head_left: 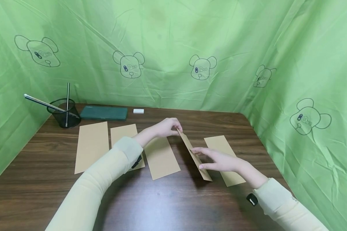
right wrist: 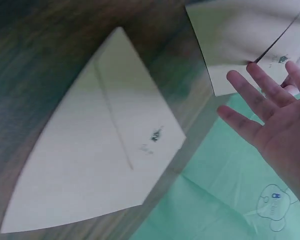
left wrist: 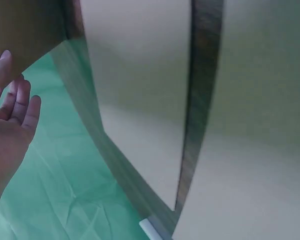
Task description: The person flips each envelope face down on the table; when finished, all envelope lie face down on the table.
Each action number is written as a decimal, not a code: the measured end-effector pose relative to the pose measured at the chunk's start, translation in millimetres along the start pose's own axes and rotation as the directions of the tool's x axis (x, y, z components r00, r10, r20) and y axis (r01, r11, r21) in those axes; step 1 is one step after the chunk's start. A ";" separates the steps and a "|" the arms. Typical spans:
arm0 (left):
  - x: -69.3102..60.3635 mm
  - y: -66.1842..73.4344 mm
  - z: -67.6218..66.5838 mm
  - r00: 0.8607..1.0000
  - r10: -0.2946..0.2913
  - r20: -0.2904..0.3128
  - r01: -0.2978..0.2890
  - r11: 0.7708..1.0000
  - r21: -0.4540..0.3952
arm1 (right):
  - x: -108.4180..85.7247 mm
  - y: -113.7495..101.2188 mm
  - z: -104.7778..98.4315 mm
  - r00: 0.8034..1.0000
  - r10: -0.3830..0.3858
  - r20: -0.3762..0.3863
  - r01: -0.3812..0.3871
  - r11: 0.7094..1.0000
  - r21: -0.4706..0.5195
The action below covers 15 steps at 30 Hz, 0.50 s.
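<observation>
My left hand [head_left: 166, 127] pinches the far corner of a thin brown kraft-paper rectangle [head_left: 201, 170], tilted up on edge. In the left wrist view the thumb of the left hand [left wrist: 12, 122] lies against its face. My right hand [head_left: 221, 161] is at its right side with fingers extended; whether all of them touch is unclear. The right wrist view shows small print and a dark line on the tilted rectangle [right wrist: 220, 42] near the spread fingers. Similar brown rectangles lie flat on both sides, one on the right [head_left: 221, 143] and several on the left [head_left: 162, 157].
A black mesh pen cup [head_left: 65, 120] with long pencils or pens stands at back left. Beside it are a dark green flat case [head_left: 104, 113] and a white eraser-like block [head_left: 138, 111]. Green printed cloth [head_left: 167, 38] hangs around the wooden table [head_left: 159, 205].
</observation>
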<state>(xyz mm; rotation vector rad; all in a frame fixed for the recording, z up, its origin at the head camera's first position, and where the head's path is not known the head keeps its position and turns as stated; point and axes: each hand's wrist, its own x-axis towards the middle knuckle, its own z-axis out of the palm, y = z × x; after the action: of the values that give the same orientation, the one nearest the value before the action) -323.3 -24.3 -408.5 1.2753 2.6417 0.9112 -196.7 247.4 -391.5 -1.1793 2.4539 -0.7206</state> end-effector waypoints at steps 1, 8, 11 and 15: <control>1.1 1.1 -1.2 1.000 -0.002 -0.004 0.002 1.000 0.000 | 0.7 -1.9 -1.3 1.000 -0.003 0.001 0.003 1.000 0.010; 7.5 9.6 -9.7 1.000 -0.007 -0.002 0.007 0.999 -0.046 | 2.3 -12.2 -11.3 1.000 0.026 0.005 -0.027 0.994 0.108; 9.8 14.6 -14.3 1.000 -0.007 0.000 0.007 0.998 -0.058 | 2.1 -16.7 -17.5 0.999 0.046 -0.024 -0.044 0.995 0.088; 13.6 19.0 -20.0 1.000 -0.005 0.000 0.005 1.000 -0.027 | 1.2 -22.7 -27.2 0.995 0.057 -0.077 -0.056 0.998 0.006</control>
<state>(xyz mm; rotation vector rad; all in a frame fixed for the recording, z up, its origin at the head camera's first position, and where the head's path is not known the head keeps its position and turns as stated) -325.2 -14.7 -379.3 1.2617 2.6225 0.9430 -196.5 242.6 -356.4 -1.0953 2.5360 -0.7680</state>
